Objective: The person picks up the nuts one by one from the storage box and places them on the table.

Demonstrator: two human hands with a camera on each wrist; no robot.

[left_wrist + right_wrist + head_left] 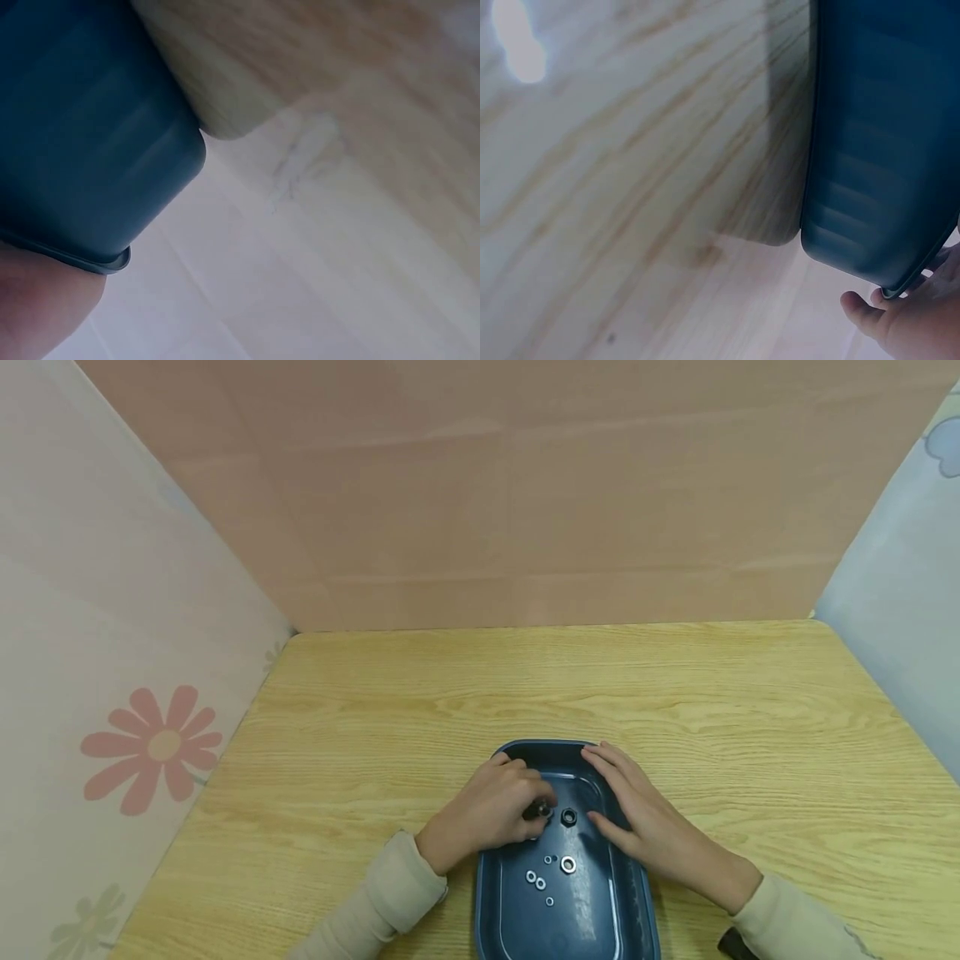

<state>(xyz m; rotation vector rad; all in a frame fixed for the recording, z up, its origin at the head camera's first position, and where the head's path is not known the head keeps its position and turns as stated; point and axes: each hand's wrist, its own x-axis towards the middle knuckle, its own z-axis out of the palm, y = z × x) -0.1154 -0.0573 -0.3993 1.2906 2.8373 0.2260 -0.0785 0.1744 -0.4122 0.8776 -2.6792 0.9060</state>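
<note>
A dark blue tray [487, 914] stands on the table, seen from its outer side in both wrist views. Over its left part, my left hand [498, 802] pinches a small dark metal piece [536, 810] like a bolt; the fingers partly hide it. My right hand [645, 822] rests along the right rim, its fingers loosely spread and the thumb reaching inside, holding nothing. Between the hands lies a large black nut [568, 817]. Below it are a large silver nut [567, 865] and several smaller nuts [536, 880] on the tray floor.
The wood-grain table [360, 718] extends on both sides of the tray. A dark cylindrical object [733, 943] lies by the right sleeve, partly covered. A plain pinkish backdrop [510, 510] rises behind, with patterned sheets at left and right.
</note>
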